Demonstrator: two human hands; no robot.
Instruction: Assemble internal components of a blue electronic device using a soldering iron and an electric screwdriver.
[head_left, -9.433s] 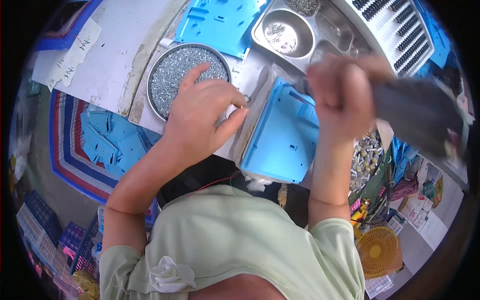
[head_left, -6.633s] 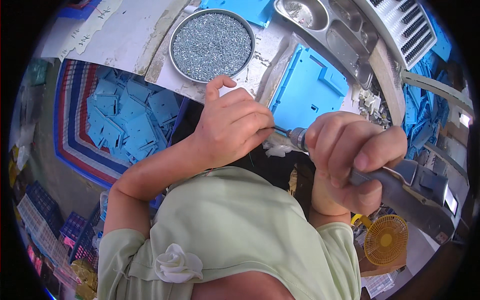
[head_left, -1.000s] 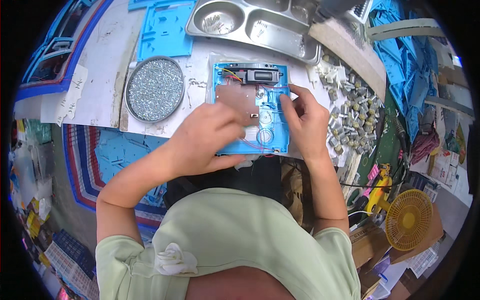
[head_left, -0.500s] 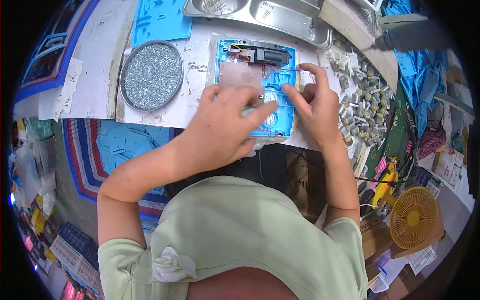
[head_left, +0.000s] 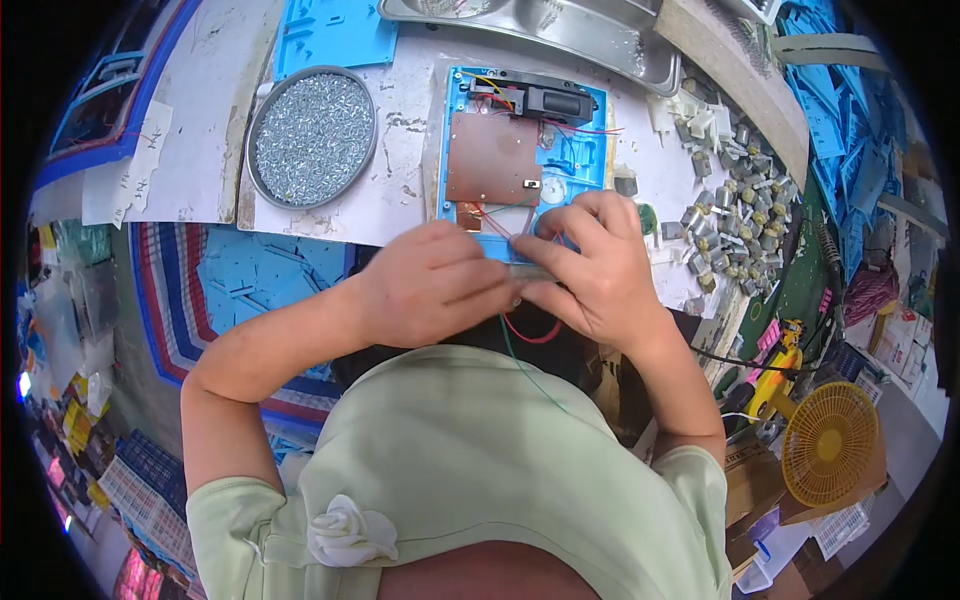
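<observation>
A blue plastic housing (head_left: 597, 150) lies on the bench in front of me. Inside it are a brown circuit board (head_left: 492, 155) and, along the far side, a black module (head_left: 545, 102). Both my hands meet at the housing's near edge. My left hand (head_left: 437, 285) is closed, its fingertips pinched at the thin red and green wires. Touching the same wires, my right hand (head_left: 597, 268) has its thumb and forefinger pinched together. A green wire (head_left: 520, 362) trails down over my shirt, beside a red wire loop (head_left: 537, 338). The exact grip point is partly covered by my fingers.
To the left stands a round tray of small screws (head_left: 312, 137). Many small metal motors (head_left: 735, 222) are piled at the right. Steel trays (head_left: 650, 68) and a blue panel (head_left: 335, 38) lie at the back. A yellow fan (head_left: 828, 440) is at lower right.
Both hands have moved to the housing's near edge and come together on the wires. The circuit board is now uncovered. A red wire loop now hangs below the edge.
</observation>
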